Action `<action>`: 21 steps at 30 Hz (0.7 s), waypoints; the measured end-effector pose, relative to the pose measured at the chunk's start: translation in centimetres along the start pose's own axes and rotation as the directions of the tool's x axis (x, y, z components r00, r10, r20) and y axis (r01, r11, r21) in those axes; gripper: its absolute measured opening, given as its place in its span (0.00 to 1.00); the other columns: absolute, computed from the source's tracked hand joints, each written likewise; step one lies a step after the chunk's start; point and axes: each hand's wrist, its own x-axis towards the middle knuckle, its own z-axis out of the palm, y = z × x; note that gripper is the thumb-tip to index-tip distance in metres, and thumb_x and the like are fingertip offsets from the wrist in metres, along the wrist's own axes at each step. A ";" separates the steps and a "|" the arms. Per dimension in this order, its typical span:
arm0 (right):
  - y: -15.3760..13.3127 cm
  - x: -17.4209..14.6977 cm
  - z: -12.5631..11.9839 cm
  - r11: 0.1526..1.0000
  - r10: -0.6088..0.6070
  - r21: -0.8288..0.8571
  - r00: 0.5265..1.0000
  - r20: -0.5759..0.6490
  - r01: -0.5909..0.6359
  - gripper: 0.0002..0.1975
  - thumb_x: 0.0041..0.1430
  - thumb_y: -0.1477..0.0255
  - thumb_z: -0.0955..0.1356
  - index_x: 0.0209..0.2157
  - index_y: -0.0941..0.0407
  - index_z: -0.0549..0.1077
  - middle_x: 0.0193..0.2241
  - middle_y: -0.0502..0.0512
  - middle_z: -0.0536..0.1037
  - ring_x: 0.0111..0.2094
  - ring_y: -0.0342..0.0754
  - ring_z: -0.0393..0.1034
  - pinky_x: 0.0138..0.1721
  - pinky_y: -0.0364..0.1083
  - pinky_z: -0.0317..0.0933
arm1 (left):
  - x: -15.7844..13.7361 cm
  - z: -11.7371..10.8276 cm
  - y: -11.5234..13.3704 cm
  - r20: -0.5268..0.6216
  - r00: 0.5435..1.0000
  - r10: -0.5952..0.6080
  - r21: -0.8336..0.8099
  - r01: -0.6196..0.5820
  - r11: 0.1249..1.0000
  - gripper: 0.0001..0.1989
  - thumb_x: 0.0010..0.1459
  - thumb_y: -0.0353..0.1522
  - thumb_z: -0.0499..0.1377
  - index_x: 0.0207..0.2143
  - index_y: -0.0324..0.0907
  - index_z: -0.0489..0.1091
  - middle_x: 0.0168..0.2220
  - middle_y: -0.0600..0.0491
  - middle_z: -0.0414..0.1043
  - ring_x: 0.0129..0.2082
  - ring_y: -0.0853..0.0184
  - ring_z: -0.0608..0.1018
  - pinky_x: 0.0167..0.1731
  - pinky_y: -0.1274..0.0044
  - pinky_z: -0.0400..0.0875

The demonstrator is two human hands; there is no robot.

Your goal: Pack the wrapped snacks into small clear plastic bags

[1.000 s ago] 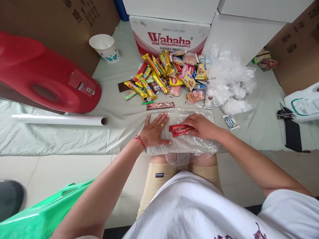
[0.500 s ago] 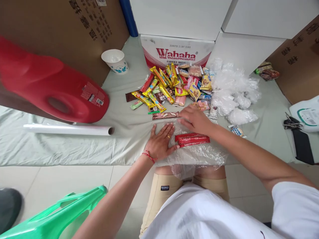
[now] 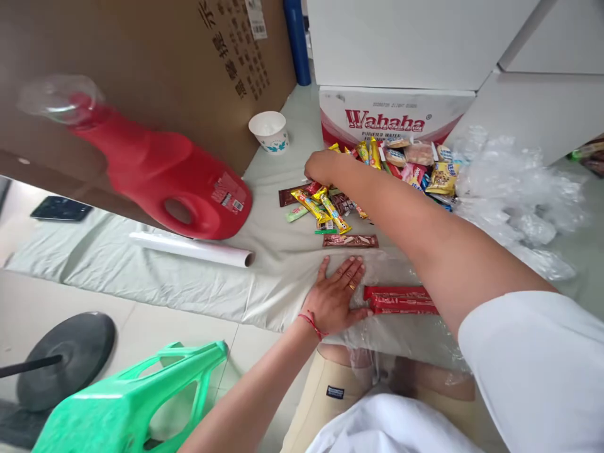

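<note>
Now reaching w/ R hand (image 3: 323, 168) to far L edge of snack heap (image 3: 325, 211), having swung there from beside choc wafer packet (image 3: 350, 241) a moment ago; also turned view L. Means, by the look of it, busy at heap for now rather than arranging on film. Still keeping L hand (image 3: 334, 302) flat on L part of clear plastic film (image 3: 396, 267), fingers spread wide & gripping nothing, thumb tip right by red packets (image 3: 401, 300). Those: at least two, lying side by side on film, free of R hand, prob. steady thanks to pinned film. Hidden: R fingers, bent down behind back of hand, so no telling how far apart or whether round a wrapper. Covered by R forearm: part of heap, some film, prob. R tips of red packets. Partly lost behind same arm: crumpled clear plastic (image 3: 523, 182). Hard to make out: most wrapper print, film edge vs. cloth on desk (image 3: 264, 280), blurred cap of red detergent jug (image 3: 189, 157), flat dark slab (image 3: 61, 209) at far L, maybe phone or tablet. Cropped at bottom: green plastic stool (image 3: 117, 409).
</note>
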 end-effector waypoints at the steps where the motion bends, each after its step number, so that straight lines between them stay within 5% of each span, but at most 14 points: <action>1: 0.0 -0.4 -0.3 0.999 0.010 -0.048 1.000 0.024 -0.009 0.10 0.61 0.80 0.66 0.38 0.66 0.80 0.42 0.67 0.81 0.53 0.60 0.71 0.55 0.61 0.64 | 0.0 0.0 -0.1 -0.003 1.000 0.004 0.000 -0.004 1.000 0.46 0.66 0.58 0.46 0.75 0.39 0.45 0.75 0.41 0.48 0.75 0.51 0.55 0.73 0.50 0.27; 3: -0.5 -2.0 -1.5 0.988 0.035 -0.151 0.999 0.040 -0.029 0.12 0.65 0.80 0.64 0.43 0.67 0.79 0.48 0.69 0.79 0.58 0.61 0.65 0.57 0.63 0.60 | 0.0 0.0 -0.1 -0.007 1.000 -0.006 -0.007 0.006 1.000 0.46 0.67 0.58 0.46 0.75 0.39 0.46 0.75 0.41 0.48 0.75 0.51 0.55 0.73 0.50 0.26; 6: -2.2 -6.0 -4.8 0.988 -0.027 -0.152 0.991 -0.131 0.007 0.16 0.71 0.77 0.60 0.50 0.62 0.77 0.53 0.66 0.77 0.60 0.62 0.60 0.56 0.63 0.59 | 0.1 -0.1 -0.1 -0.005 1.000 -0.021 -0.020 0.021 1.000 0.45 0.67 0.58 0.46 0.75 0.39 0.47 0.75 0.41 0.48 0.75 0.51 0.55 0.73 0.49 0.26; 9: -4.0 -12.2 -8.0 0.994 0.025 -0.097 0.961 -0.275 -0.054 0.15 0.73 0.74 0.60 0.54 0.57 0.75 0.50 0.61 0.79 0.59 0.63 0.61 0.55 0.62 0.57 | 0.3 -0.2 0.0 0.015 1.000 -0.016 -0.023 0.016 1.000 0.44 0.67 0.57 0.48 0.75 0.40 0.48 0.75 0.42 0.48 0.75 0.50 0.56 0.72 0.48 0.28; 11: -4.9 -17.3 -9.0 0.995 0.075 -0.040 0.961 -0.265 -0.088 0.13 0.74 0.70 0.61 0.50 0.56 0.76 0.45 0.59 0.79 0.57 0.63 0.63 0.54 0.61 0.56 | 0.4 -0.3 0.0 0.023 0.999 -0.023 -0.024 0.023 0.999 0.43 0.67 0.56 0.48 0.75 0.41 0.48 0.75 0.42 0.48 0.75 0.50 0.56 0.72 0.47 0.29; 16: -6.1 -28.5 -4.8 0.973 -0.050 0.223 0.998 -0.025 0.054 0.18 0.75 0.61 0.60 0.47 0.55 0.78 0.38 0.55 0.79 0.45 0.54 0.66 0.50 0.54 0.57 | 0.5 -0.4 0.2 0.019 0.999 -0.034 -0.007 0.034 0.999 0.43 0.67 0.54 0.49 0.75 0.41 0.47 0.75 0.41 0.48 0.74 0.49 0.56 0.72 0.47 0.30; 21: -8.1 -31.9 1.6 0.942 -0.013 0.335 0.996 0.085 -0.016 0.17 0.74 0.67 0.60 0.44 0.54 0.80 0.38 0.58 0.80 0.45 0.54 0.66 0.48 0.51 0.58 | 0.6 -0.3 0.3 0.021 0.999 -0.025 0.032 0.024 0.999 0.44 0.66 0.56 0.49 0.75 0.41 0.46 0.75 0.40 0.47 0.74 0.48 0.57 0.72 0.46 0.32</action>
